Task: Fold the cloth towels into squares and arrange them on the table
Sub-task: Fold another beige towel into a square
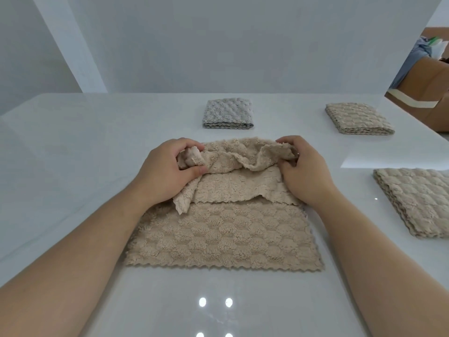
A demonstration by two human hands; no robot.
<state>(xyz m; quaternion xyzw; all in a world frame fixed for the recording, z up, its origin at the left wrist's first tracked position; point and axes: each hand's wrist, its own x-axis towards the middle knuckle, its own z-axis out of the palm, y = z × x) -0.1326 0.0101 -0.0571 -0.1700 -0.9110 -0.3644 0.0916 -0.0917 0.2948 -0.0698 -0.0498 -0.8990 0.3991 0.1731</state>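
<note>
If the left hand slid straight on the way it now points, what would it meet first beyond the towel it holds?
Past the beige towel it grips, probably the grey towel: the left hand points forward and rightward, roughly at it, over bare table. Depth is unclear.

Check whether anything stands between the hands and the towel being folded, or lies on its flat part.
Nothing visible does. Left hand and right hand grip the bunched far part of the beige textured cloth towel; its near part lies bare.

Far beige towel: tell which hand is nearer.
Right. The right hand is just front-left of the far beige towel; the left hand is much farther left.
</note>
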